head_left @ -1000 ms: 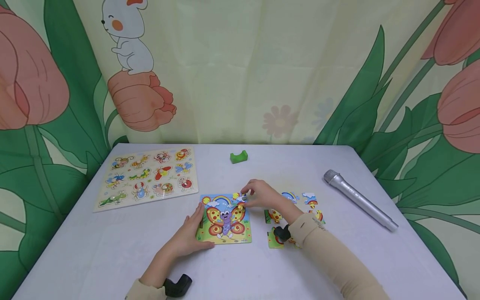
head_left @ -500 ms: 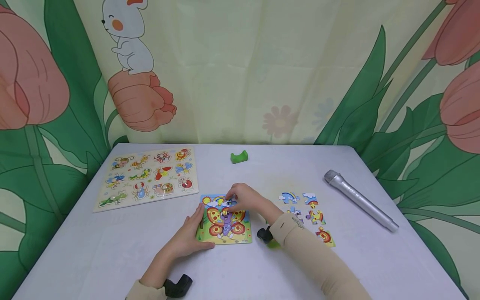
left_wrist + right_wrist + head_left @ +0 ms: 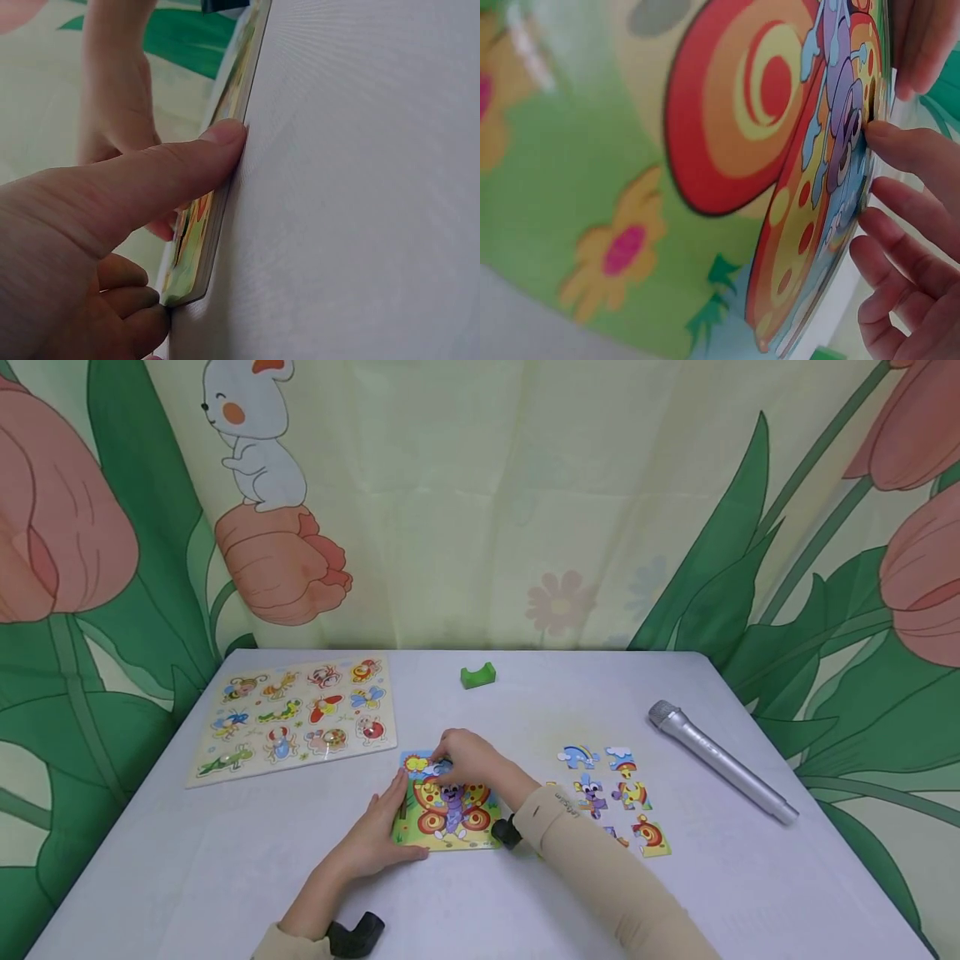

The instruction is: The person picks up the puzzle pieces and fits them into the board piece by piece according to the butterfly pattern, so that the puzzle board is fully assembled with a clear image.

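Butterfly board (image 3: pixel 450 828) lay on the bench (image 3: pixel 480 910); right hand (image 3: pixel 472 758) pinched a puzzle piece (image 3: pixel 417 764) at its upper-left corner; left hand (image 3: pixel 373 832), half-spread, braced two edges. Looked barely started: I saw none clearly seated, several loose pieces (image 3: pixel 632 794) left.

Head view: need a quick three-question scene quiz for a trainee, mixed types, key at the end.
1. True or false: the small green notched block lies apart from the square, brightly printed butterfly puzzle board.

2. Count: how many cartoon creatures are on the flat, cream-coloured rectangular board?

3. Name it: which of the person's hands rests along the left edge of the butterfly puzzle board, its thumb at the near edge?

Key:
1. True; there is bare cloth between them.
2. Twelve, in three rows of four.
3. The left hand.
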`<action>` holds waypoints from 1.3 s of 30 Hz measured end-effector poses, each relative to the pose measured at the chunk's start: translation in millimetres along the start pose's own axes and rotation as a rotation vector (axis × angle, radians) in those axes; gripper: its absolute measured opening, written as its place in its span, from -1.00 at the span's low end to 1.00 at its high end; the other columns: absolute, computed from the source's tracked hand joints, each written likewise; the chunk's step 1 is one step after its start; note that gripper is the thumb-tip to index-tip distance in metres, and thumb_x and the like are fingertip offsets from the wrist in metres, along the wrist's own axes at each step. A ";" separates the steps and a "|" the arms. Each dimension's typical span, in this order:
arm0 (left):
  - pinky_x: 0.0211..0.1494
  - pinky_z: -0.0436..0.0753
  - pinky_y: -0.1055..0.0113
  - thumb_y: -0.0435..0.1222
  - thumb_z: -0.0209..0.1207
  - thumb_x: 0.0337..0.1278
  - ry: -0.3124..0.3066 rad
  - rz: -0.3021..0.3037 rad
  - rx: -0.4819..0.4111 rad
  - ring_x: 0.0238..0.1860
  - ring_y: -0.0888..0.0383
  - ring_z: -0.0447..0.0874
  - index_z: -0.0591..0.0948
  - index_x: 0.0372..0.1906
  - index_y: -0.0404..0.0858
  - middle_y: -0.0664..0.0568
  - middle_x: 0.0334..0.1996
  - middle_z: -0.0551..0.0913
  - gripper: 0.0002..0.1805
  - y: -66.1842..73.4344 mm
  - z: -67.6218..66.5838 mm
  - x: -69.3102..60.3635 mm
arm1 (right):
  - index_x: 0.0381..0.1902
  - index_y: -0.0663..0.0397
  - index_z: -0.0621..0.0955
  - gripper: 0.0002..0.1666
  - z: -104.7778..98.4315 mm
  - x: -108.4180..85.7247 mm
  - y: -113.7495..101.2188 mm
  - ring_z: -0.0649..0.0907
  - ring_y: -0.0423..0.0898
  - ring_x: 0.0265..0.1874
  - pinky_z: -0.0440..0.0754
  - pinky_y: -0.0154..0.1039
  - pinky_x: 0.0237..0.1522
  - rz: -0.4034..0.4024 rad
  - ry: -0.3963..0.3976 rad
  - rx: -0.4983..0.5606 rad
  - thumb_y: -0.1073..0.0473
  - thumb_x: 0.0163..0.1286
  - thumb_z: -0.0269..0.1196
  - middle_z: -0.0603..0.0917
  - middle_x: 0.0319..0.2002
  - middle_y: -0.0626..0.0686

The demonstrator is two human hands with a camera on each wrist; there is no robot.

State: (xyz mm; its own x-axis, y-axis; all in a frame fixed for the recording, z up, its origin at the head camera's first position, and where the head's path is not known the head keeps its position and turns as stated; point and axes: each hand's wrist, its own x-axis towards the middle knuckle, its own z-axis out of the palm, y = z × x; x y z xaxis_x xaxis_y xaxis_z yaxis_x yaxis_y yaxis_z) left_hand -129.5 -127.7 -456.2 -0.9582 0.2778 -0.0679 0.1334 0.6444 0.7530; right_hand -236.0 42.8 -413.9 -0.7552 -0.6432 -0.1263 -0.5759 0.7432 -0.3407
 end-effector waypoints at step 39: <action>0.38 -0.21 -0.07 -0.08 0.46 -0.36 0.004 0.007 -0.010 0.39 -0.13 -0.12 -0.04 0.40 -0.39 -0.20 0.41 -0.08 0.22 1.3 -0.2 -0.1 | -0.03 0.10 0.62 -0.52 -0.5 -4.0 7.6 0.60 -0.13 -0.14 0.55 -0.38 -0.15 0.011 0.046 0.392 0.11 0.04 0.41 0.64 -0.10 -0.02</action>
State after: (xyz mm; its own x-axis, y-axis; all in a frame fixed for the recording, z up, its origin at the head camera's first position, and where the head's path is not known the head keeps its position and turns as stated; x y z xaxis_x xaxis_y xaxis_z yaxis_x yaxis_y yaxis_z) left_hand -129.3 -127.0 -455.1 -0.9583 0.2795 -0.0596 0.1381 0.6355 0.7597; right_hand -237.5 51.2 -415.5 -0.7789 -0.6202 -0.0934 -0.4110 0.6172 -0.6709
